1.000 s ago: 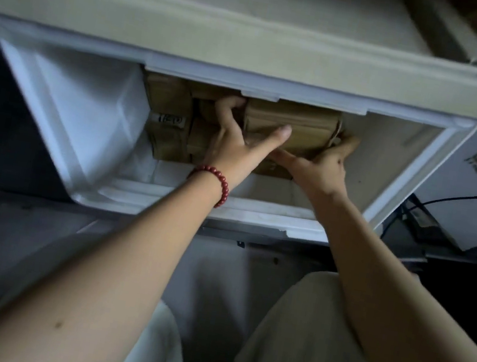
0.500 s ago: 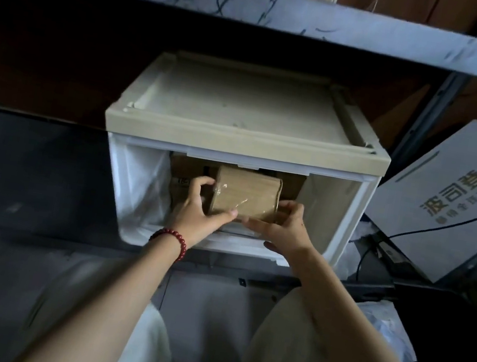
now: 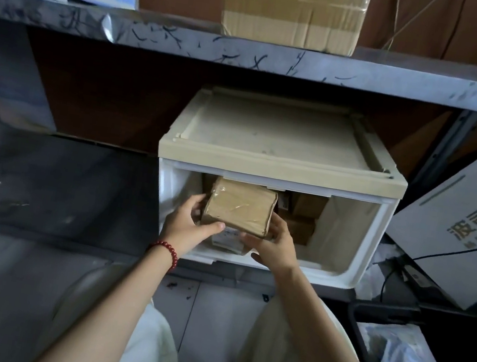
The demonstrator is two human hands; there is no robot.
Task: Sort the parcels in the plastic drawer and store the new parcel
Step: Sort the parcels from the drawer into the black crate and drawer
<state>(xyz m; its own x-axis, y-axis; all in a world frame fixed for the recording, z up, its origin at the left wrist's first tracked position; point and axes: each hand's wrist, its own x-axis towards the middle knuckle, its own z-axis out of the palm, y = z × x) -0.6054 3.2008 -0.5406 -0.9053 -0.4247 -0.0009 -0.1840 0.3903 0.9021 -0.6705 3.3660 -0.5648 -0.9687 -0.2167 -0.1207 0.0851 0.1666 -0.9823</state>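
**Item:** brown taped parcel [image 3: 238, 209], held at the open front of the plastic drawer [image 3: 373, 235].
**Left hand** [image 3: 188, 229]: grasps the parcel's left end, thumb along the near edge.
**Right hand** [image 3: 278, 246]: grasps the right end.
**Stored behind:** further brown parcels [image 3: 303, 220], back right.
**Handling:** keep the parcel level. Slide it into the free left side, square against the stack, without snagging the top lip.

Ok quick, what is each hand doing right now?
Left hand: holding the left side of the brown tape-wrapped cardboard parcel.
Right hand: holding the right side of the same parcel.
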